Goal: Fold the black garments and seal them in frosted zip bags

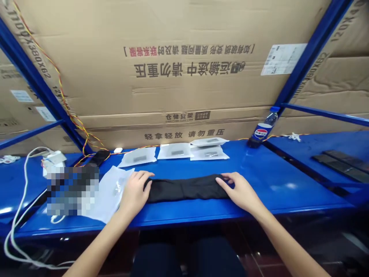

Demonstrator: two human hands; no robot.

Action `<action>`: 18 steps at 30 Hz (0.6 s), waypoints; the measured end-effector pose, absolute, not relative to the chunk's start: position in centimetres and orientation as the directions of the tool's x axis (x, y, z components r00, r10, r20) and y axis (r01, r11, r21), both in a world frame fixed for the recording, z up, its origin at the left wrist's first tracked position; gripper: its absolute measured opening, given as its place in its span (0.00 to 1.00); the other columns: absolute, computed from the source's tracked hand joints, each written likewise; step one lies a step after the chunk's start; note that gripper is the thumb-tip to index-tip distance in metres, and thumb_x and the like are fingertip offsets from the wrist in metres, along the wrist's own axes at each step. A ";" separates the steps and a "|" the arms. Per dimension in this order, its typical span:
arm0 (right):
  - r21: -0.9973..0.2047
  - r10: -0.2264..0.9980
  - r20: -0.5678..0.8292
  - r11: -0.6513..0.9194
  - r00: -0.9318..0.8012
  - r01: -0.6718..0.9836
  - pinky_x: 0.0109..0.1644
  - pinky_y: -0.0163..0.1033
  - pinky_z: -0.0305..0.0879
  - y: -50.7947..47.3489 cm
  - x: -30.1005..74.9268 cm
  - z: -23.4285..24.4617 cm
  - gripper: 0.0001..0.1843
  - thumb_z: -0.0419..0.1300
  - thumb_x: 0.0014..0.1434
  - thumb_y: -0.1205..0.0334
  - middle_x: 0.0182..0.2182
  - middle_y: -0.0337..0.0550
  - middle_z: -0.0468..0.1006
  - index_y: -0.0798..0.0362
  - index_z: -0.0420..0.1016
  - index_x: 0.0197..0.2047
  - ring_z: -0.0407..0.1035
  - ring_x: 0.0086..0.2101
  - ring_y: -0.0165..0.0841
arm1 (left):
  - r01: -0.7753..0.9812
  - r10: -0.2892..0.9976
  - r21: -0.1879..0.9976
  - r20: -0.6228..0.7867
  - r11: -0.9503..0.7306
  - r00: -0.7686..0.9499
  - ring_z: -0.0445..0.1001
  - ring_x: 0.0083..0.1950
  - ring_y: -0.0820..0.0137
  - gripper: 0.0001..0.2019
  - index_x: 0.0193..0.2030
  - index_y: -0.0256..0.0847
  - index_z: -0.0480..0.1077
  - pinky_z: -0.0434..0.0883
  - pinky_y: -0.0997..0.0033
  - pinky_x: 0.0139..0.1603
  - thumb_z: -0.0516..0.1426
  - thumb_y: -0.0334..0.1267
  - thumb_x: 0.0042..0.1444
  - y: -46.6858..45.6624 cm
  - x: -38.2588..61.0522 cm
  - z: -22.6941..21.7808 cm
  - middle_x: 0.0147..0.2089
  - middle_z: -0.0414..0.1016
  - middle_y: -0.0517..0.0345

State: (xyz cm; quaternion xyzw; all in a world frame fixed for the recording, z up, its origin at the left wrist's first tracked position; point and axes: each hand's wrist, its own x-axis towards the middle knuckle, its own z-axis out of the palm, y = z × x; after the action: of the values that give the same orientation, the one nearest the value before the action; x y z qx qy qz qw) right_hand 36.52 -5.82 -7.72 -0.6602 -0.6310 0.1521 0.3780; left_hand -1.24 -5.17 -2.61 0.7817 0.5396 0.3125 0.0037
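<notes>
A folded black cloth lies flat on the blue counter in front of me, its long axis running left to right, roughly parallel to the counter's near edge. It sits nearer that edge than the back of the counter, and its two ends point toward my left and right. My left hand is at the left end, with the fingers curving over the cloth; I can't tell whether they are pinching it. My right hand is at the right end, its fingers released and spread on top near the far edge.

Just left of the cloth, under the heel of my left hand, lies a white plastic bag. Beyond it, a blurred patch hides whatever lies there. Flat white packets lie in a row along the back of the counter, with a Pepsi bottle lying tilted to their right. A white cable loops down at far left, and dark strips lie on the counter at far right, below a large cardboard carton.
</notes>
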 end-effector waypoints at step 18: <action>-0.340 0.848 0.457 -0.113 0.269 0.933 0.37 0.45 0.68 -6.2 33.3 -1.7 0.16 0.59 0.69 0.50 0.40 0.52 0.83 0.51 0.78 0.51 0.78 0.40 0.48 | 0.653 0.595 0.117 0.556 -0.748 0.581 0.80 0.62 0.55 0.14 0.55 0.40 0.80 0.80 0.50 0.61 0.53 0.38 0.75 -8.6 4.1 -4.8 0.58 0.84 0.47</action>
State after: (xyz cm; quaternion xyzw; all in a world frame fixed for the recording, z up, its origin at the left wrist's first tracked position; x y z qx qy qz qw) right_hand 33.25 -6.24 -1.70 -0.7422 -0.5999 -0.0742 0.2893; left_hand 4.07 -8.57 -4.83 0.8876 0.3516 0.2935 -0.0501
